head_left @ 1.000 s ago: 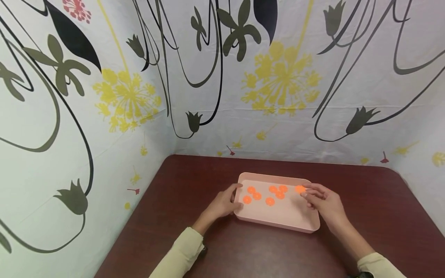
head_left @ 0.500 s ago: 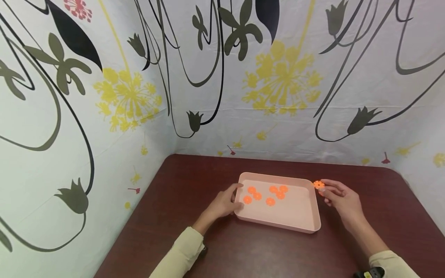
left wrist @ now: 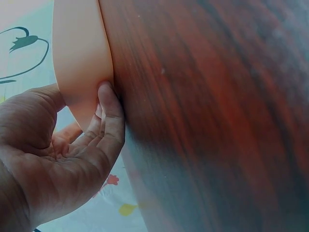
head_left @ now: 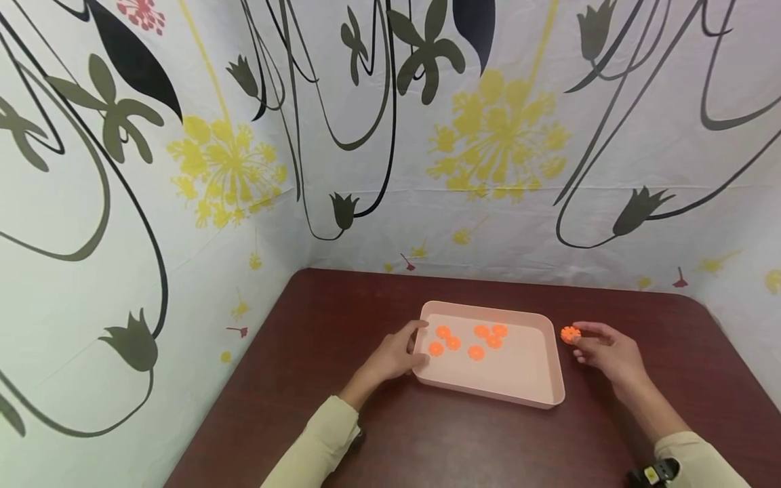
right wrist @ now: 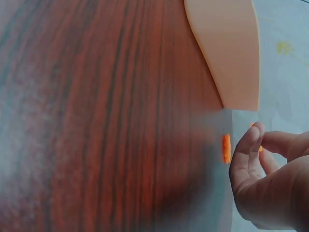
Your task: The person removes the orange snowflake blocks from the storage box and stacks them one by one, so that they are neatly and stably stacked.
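A pale pink tray (head_left: pixel 518 373) lies on the table with several orange flower-shaped discs (head_left: pixel 476 352) inside, mostly toward its left half. My left hand (head_left: pixel 390 356) grips the tray's left end, thumb and fingers at the rim and outer wall (left wrist: pixel 82 53). Just right of the tray, my right hand (head_left: pixel 613 356) pinches an orange flower-shaped disc (head_left: pixel 570 335). From the right wrist, only orange slivers show between the fingertips of that hand (right wrist: pixel 270 179). Another orange disc (right wrist: pixel 226 148) appears there below the fingers, at or close to the table surface.
A dark red-brown wooden table (head_left: pixel 476 440) carries the tray. Patterned cloth (head_left: pixel 366 169) with flowers and leaves hangs behind the table and along its left side. A dark device (head_left: pixel 655 471) sits at the right wrist.
My right hand has carried orange flower-shaped discs out over the tray's right rim and down to the table beside it. The left hand has kept its grip on the tray.
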`<state>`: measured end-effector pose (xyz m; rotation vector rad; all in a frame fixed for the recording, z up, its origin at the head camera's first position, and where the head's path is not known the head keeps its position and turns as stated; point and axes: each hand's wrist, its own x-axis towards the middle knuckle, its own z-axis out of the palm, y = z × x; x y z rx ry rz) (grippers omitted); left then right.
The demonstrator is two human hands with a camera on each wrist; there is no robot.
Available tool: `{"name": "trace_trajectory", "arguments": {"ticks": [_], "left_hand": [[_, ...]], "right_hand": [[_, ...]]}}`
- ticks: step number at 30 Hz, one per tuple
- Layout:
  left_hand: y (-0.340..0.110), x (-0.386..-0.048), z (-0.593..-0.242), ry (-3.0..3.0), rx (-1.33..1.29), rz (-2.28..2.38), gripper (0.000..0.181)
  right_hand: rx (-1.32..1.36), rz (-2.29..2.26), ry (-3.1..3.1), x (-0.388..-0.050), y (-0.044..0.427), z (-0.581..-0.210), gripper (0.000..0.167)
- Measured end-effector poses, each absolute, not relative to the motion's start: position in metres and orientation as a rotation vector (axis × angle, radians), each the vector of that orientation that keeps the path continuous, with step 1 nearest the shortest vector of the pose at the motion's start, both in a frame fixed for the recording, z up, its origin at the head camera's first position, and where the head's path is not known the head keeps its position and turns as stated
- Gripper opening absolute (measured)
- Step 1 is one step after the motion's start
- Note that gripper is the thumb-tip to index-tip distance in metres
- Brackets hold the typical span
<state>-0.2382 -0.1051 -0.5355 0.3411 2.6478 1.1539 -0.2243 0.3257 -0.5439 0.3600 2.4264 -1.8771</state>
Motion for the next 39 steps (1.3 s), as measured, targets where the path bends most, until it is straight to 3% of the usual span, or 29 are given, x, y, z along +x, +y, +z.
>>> {"name": "trace_trajectory", "arguments": {"ticks": [12, 39], "left_hand": [[-0.105, -0.238, -0.535, 2.647, 0.347, 1.160, 0.070], [-0.105, -0.238, -0.536, 2.651, 0.320, 1.157, 0.068]], "right_hand": [[0.482, -1.717, 2.442, -0.234, 0.329, -0.546, 0.052], [0.447, -1.628, 2.461, -0.244, 0.330, -0.550, 0.051]]}}
